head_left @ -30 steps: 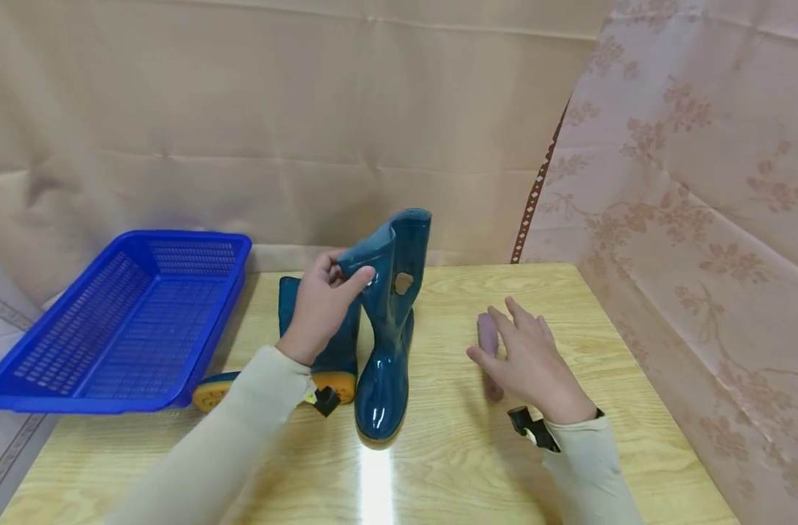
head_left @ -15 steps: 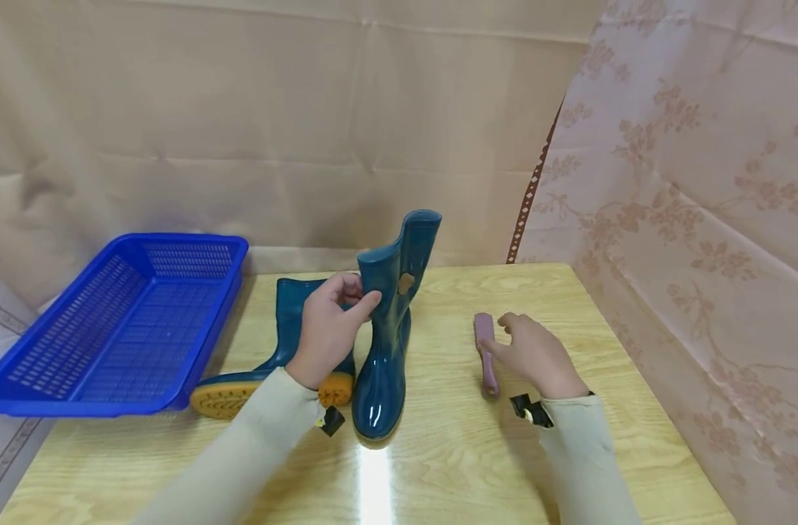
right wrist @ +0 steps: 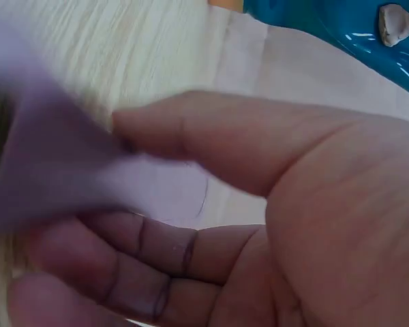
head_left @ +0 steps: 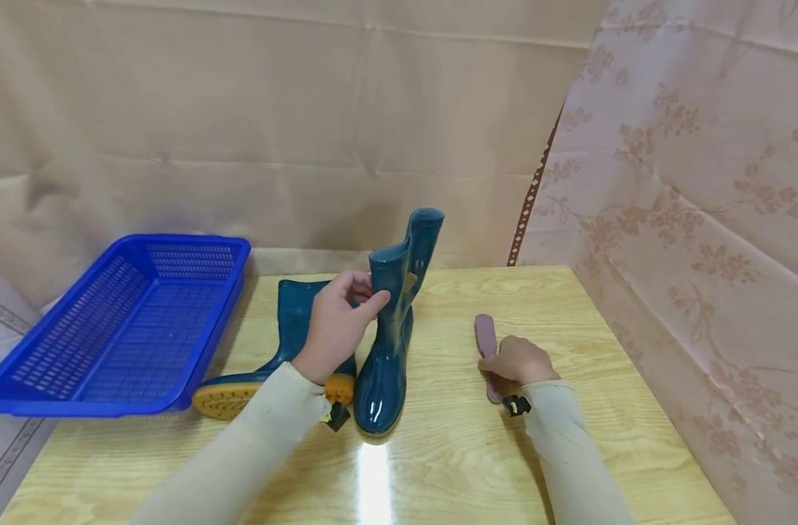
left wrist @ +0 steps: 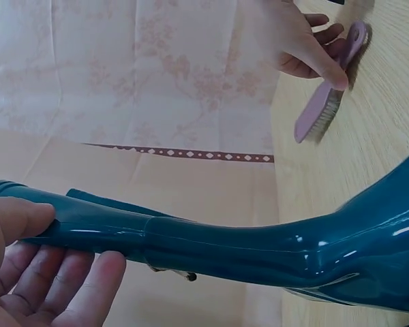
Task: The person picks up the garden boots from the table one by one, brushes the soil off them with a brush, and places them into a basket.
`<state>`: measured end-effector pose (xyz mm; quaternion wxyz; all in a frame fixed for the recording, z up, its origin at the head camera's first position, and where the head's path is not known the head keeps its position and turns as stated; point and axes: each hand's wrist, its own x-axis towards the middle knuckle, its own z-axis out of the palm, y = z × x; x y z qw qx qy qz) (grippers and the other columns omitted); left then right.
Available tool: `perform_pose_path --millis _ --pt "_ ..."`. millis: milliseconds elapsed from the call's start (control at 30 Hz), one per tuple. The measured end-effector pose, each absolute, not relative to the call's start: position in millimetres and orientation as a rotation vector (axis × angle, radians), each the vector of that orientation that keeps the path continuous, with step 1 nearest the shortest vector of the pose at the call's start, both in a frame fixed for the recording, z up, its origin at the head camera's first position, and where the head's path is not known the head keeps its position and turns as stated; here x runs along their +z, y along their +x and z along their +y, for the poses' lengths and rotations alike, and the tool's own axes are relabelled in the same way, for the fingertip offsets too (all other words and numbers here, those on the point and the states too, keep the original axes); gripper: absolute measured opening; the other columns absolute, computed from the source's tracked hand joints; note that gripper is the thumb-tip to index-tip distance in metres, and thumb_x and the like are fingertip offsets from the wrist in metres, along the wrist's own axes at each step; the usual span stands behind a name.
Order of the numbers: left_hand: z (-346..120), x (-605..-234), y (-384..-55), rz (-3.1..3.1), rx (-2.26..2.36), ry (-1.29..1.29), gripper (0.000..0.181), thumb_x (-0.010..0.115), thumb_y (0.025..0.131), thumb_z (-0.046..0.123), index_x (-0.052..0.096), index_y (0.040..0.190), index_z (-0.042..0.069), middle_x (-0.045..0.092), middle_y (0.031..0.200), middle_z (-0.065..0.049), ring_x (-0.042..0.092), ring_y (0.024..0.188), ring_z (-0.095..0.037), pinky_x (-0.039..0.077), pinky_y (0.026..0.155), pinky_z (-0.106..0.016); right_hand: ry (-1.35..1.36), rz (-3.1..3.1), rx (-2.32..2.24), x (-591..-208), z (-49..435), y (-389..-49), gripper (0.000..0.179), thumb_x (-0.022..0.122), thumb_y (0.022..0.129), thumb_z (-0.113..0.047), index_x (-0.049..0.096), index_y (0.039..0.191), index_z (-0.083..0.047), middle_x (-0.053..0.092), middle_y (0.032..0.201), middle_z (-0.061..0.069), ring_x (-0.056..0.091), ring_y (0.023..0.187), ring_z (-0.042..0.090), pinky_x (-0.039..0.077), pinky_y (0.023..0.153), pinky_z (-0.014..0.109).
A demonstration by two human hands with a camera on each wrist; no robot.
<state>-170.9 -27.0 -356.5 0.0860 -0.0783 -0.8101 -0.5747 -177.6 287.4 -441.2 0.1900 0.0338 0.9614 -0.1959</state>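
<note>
A glossy teal rubber boot (head_left: 384, 364) stands upright on the wooden table in the head view, its shaft leaning right. My left hand (head_left: 338, 321) holds the upper shaft, thumb on the near side, and fingers lie along it in the left wrist view. A light brown lump (right wrist: 396, 25) sticks to the shaft. My right hand (head_left: 520, 361) grips the mauve scrub brush (head_left: 486, 335) around its middle between thumb and fingers. Pale bristles show under the brush (left wrist: 316, 112) in the left wrist view. Part of the handle is hidden behind my hand.
A second teal boot (head_left: 297, 321) lies on its side left of the upright one, its orange sole (head_left: 225, 400) facing front. At the far left is a blue slatted plastic basket (head_left: 205, 350). Fabric curtains (head_left: 307, 131) hang behind the wooden table (head_left: 438, 467) and along its right.
My right hand has come down from an open pose over the brush and now grips it. The boot's shaft, held by my left hand, has shifted to the right.
</note>
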Motion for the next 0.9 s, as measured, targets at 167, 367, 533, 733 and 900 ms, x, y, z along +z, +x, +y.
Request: perform_pose_path --millis 167,367,533,733,900 --pt "-24.7 -352.7 -171.5 -2.461 -1.679 -0.230 0.019 0.074 0.098 0.028 0.066 0.110 0.016 0.068 0.102 0.000 0.062 0.096 -0.019 0.051 0.079 -0.040 0.096 2.664 -0.649 -439.7 291.0 -178.1 0.026 0.060 0.097 -0.021 0.066 0.076 -0.005 0.063 0.057 0.007 0.049 0.045 0.013 0.039 0.047 0.027" --pt "-24.5 -344.8 -178.1 -2.424 -1.773 -0.266 0.018 0.072 0.100 0.022 0.065 0.112 0.011 0.067 0.103 -0.006 0.065 0.091 -0.022 0.060 0.080 -0.034 0.076 2.659 -0.778 -429.9 293.3 -176.6 0.029 0.054 0.106 -0.023 0.063 0.092 0.000 0.064 0.061 0.010 0.055 0.046 0.017 0.046 0.049 0.029" --pt "-30.4 -327.8 -187.4 -2.311 -1.865 -0.345 0.017 0.069 0.101 0.015 0.062 0.113 0.005 0.064 0.101 -0.012 0.064 0.088 -0.025 0.063 0.079 -0.040 0.030 2.722 -0.784 -418.7 293.6 -174.9 0.034 0.051 0.109 -0.025 0.063 0.098 0.004 0.065 0.063 0.009 0.057 0.051 0.019 0.046 0.054 0.031" --pt "-46.1 -300.5 -198.7 -2.231 -1.838 -0.442 0.017 0.065 0.103 0.012 0.064 0.116 0.002 0.061 0.099 -0.013 0.064 0.086 -0.026 0.063 0.076 -0.037 0.016 2.812 -0.833 -411.0 291.4 -172.4 0.034 0.051 0.109 -0.026 0.063 0.098 0.003 0.064 0.063 0.007 0.057 0.053 0.020 0.043 0.052 0.033" --pt "-59.7 -287.9 -207.4 -2.197 -1.826 -0.451 0.020 0.061 0.105 0.012 0.063 0.121 0.000 0.065 0.107 -0.015 0.066 0.093 -0.024 0.062 0.080 -0.034 -0.021 2.822 -0.872 -405.3 290.6 -168.3 0.032 0.051 0.110 -0.027 0.061 0.097 0.001 0.064 0.063 0.006 0.051 0.051 0.018 0.040 0.051 0.033"
